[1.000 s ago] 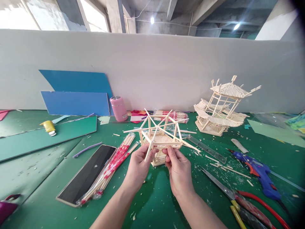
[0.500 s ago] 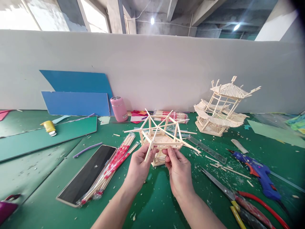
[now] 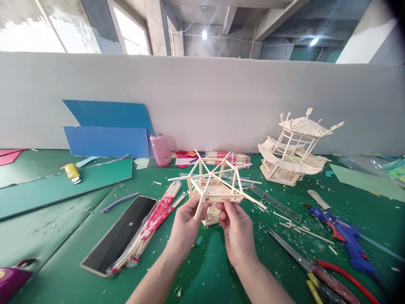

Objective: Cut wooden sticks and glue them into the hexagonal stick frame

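head view: pale hexagonal wooden-stick frame with crossed spokes, pinched by left hand and right hand. bare green mat lies beneath; red-wrapped stick bundle left, metal ruler right.

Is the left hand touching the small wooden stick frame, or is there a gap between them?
Touching. The head view shows the left hand with its fingertips closed on a stick at the near edge of the stick frame.

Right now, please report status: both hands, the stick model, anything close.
Left hand and right hand: grip closed on stick model. Model held above green mat. Chopstick packs lie left, ruler right.
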A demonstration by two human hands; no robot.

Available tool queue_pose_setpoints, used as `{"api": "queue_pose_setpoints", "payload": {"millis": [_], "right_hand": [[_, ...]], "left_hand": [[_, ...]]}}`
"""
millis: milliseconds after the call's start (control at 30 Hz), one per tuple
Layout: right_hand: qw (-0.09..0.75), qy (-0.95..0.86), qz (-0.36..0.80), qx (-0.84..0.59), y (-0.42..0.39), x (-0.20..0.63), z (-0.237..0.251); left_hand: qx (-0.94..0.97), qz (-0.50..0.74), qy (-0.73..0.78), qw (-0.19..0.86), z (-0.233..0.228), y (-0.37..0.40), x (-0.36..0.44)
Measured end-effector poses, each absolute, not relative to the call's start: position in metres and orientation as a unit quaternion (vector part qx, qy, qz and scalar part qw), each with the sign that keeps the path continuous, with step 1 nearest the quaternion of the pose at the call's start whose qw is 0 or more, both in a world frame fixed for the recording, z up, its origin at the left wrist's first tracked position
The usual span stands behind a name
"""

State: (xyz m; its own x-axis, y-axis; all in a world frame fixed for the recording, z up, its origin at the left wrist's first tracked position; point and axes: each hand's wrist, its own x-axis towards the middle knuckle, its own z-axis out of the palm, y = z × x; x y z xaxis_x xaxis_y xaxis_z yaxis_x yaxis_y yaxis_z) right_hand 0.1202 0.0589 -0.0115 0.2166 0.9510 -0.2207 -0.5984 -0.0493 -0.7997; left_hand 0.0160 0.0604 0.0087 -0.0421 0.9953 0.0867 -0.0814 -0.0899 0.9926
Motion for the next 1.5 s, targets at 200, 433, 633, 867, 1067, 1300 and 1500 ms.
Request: {"api": "queue_pose_setpoints", "payload": {"millis": [200,433,633,867,1067,1300,1500], "right_hand": [[0.652,-0.2,0.599,-0.418,0.058,0.12,-0.013],[0.654,-0.18,0.601,-0.423,0.058,0.119,-0.007],[0.656,-0.175,0.606,-0.413,0.057,0.119,-0.007],[0.654,-0.205,0.621,-0.381,0.055,0.117,-0.009],[0.63,-0.246,0.644,-0.36,0.035,0.119,-0.002],[0.597,-0.308,0.632,-0.386,0.006,0.131,0.001],[0.508,-0.45,0.434,-0.593,-0.011,0.224,0.0]], "left_hand": [[0.459,0.56,0.48,0.495,0.011,0.055,0.015],[0.421,0.572,0.545,0.446,-0.004,0.044,0.014],[0.422,0.571,0.548,0.442,0.003,0.036,0.022],[0.402,0.538,0.519,0.529,0.013,0.026,0.038],[0.376,0.564,0.495,0.544,0.013,0.015,0.045],[0.325,0.597,0.449,0.58,0.013,0.005,0.056],[0.34,0.608,0.444,0.564,0.031,0.009,0.051]]}}
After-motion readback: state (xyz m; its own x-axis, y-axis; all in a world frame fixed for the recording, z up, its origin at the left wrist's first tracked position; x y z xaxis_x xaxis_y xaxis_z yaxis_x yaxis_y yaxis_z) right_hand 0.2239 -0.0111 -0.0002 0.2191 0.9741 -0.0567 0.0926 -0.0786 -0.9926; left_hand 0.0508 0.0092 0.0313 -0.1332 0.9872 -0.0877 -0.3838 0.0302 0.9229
